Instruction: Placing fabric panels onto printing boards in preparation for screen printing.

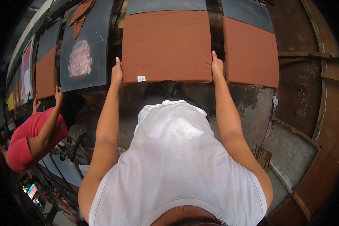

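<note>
In front of me a piece of brown cloth [166,47] lies stretched over a dark grey board [165,5], whose far end shows bare. A small white label [141,78] sits at the cloth's near left corner. My left hand [117,73] is closed at the near left edge of the cloth, thumb up along the side. At the opposite edge my right hand [217,67] is closed in the same way, thumb pointing away from me. The fingers of both hands are mostly hidden under the board's sides.
Another cloth-covered board [250,52] stands to the right. To the left is a grey board [84,52] with a smeared pale patch and a brown scrap [81,15] at its far end. A co-worker in a red shirt [37,137] handles a brown-covered board [46,73]. Wooden panels [297,86] line the right.
</note>
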Available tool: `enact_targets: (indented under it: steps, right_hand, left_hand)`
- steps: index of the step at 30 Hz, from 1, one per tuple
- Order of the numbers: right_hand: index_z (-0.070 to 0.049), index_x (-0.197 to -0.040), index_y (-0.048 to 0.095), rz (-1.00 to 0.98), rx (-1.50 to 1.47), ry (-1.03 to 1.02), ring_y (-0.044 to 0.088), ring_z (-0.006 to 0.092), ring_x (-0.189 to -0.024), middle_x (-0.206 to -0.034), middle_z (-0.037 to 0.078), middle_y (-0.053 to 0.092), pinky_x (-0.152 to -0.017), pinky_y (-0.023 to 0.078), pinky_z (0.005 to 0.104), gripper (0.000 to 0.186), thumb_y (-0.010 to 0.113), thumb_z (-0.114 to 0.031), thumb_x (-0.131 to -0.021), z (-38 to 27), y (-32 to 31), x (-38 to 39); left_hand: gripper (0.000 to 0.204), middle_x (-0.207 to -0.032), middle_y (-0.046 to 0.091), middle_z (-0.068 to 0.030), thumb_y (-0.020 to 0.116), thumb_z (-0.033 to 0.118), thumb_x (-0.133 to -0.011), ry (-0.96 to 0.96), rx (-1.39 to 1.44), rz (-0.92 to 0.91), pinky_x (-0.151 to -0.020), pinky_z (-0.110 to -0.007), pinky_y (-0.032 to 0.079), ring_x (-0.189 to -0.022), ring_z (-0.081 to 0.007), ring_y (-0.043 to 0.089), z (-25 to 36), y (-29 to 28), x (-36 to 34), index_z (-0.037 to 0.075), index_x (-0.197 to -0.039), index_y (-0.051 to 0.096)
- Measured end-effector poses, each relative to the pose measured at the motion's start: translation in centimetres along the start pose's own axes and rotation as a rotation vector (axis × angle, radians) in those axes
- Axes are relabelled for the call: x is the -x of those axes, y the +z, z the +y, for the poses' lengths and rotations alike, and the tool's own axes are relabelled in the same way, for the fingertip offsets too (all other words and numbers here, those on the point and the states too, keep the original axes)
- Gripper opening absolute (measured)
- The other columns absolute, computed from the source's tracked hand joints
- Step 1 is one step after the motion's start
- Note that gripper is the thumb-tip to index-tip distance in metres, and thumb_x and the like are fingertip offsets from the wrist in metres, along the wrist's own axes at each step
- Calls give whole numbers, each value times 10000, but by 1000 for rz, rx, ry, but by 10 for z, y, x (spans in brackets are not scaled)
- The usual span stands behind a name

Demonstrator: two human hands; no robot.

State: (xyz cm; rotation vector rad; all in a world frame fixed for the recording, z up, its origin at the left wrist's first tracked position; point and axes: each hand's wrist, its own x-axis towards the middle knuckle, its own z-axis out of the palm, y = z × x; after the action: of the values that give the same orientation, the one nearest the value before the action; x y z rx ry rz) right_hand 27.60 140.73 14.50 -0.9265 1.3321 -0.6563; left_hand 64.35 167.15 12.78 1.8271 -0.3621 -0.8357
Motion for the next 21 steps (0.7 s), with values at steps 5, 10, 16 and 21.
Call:
enact_targets:
  steps: [5, 10, 16, 21]
  right_hand:
    - [97, -1010, 701, 32, 143, -11, 650, 193, -878, -989, 154, 706, -790, 489, 341, 568, 538, -448, -988, 36, -20, 7]
    - [102, -1031, 691, -22, 64, 5, 649, 195, -905, -997, 156, 703, -802, 494, 343, 586, 539, -462, -987, 32, -18, 14]
    - [107, -1051, 681, -5, -11, 52, 654, 190, -906, -1001, 144, 700, -819, 500, 325, 587, 568, -465, -977, 33, -23, 24]
    - [57, -1046, 697, -41, -93, 43, 655, 172, -889, -1000, 110, 700, -798, 509, 329, 557, 596, -484, -959, 52, -25, 26]
  left_hand:
    - [715, -891, 696, -136, 323, 521, -1047, 44, -180, 51, -786, -345, 489, -829, -188, 642, 3, 0, 19, -92, -1004, 689]
    - [713, -870, 698, -100, 342, 545, -1037, -16, -13, -24, -746, -312, 494, -822, -169, 654, -8, 0, 24, -75, -1022, 693]
    - [663, -947, 695, -94, 351, 559, -1028, -126, 329, -18, -714, -284, 522, -795, -164, 664, -17, 2, 43, -15, -1097, 676]
    - [635, -925, 688, -94, 375, 553, -1023, -194, 261, 3, -599, -269, 502, -719, -154, 659, -16, 3, 52, -7, -1074, 669]
